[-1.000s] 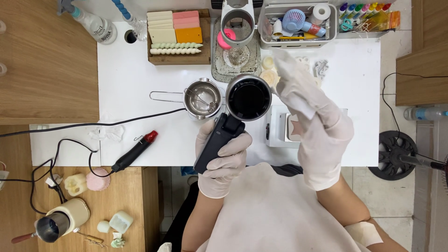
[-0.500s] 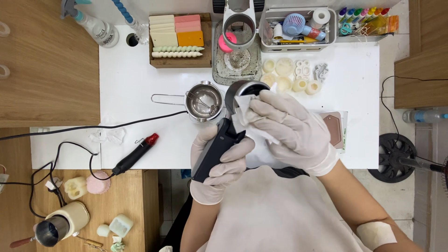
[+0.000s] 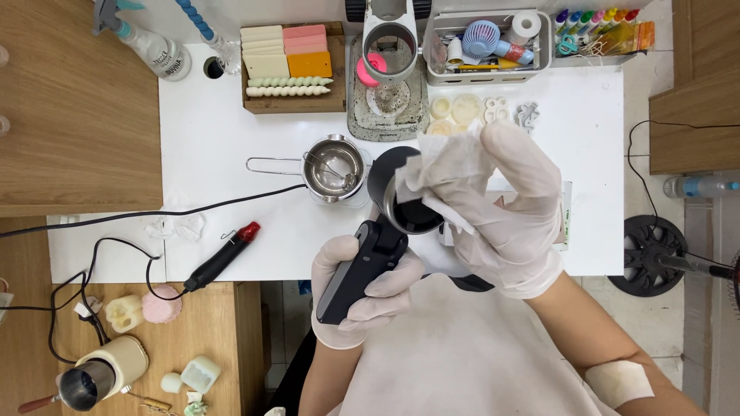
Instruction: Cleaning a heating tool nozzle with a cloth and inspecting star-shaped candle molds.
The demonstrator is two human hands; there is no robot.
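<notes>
— What is being handled?

— A black pot (image 3: 407,202) with a thick black handle (image 3: 356,270), lifted just above the near edge of the white worktop (image 3: 231,154), in the middle of the view. Its mouth faces up toward the camera.

— And the hands?

— Both wear pale gloves. The left hand (image 3: 362,289) is wrapped tight around the handle, fingers curled over it. The right hand (image 3: 512,212) pinches a crumpled white tissue (image 3: 441,171) and presses it against the rim and inside of the pot, covering its right part.

— What stands closest?

— Just left of the pot, on the worktop, a small steel pitcher (image 3: 333,168) with a thin wire handle pointing left. Further left, at the near edge, a black heat tool with a red tip (image 3: 223,258) lies tilted, its black cable (image 3: 139,223) trailing off left.

— And farther away?

— A wooden tray of wax blocks (image 3: 289,65) in cream, pink and orange with twisted candles, at the far side. To its right a grey metal stand with a ring (image 3: 388,73), then a clear bin of supplies (image 3: 486,42). Pale wax shapes (image 3: 462,108) lie in front of the bin. A spray bottle (image 3: 158,50) stands far left.
</notes>
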